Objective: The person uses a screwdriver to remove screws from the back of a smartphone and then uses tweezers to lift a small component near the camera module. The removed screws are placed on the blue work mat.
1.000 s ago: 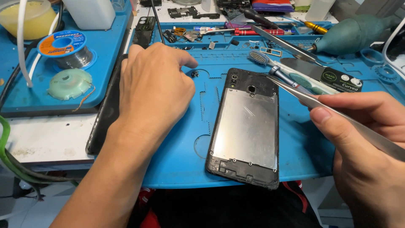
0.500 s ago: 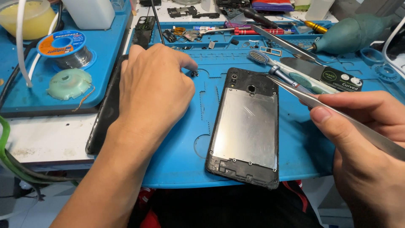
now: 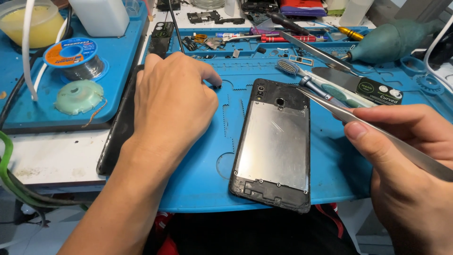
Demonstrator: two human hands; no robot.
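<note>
An opened phone (image 3: pixel 275 144) lies face down on the blue work mat (image 3: pixel 203 156), its silver metal plate showing and its dark frame bare. My left hand (image 3: pixel 172 101) rests palm down on the mat left of the phone, fingertips pinching a tiny dark part (image 3: pixel 218 86). Under that hand lies a black phone panel (image 3: pixel 118 137). My right hand (image 3: pixel 406 160) is at the right, shut on long steel tweezers (image 3: pixel 349 115) whose tip points at the phone's top right corner.
A toothbrush (image 3: pixel 311 85), a second pair of tweezers (image 3: pixel 321 54), a red screwdriver (image 3: pixel 288 38) and small parts crowd the mat's far edge. A green rubber blower (image 3: pixel 391 40) sits far right. On the left tray are a solder spool (image 3: pixel 71 55), a teal wick reel (image 3: pixel 79 96) and a yellow tub (image 3: pixel 28 23).
My left fingertips have curled in slightly toward the small part on the mat. The right hand and tweezers have stayed put.
</note>
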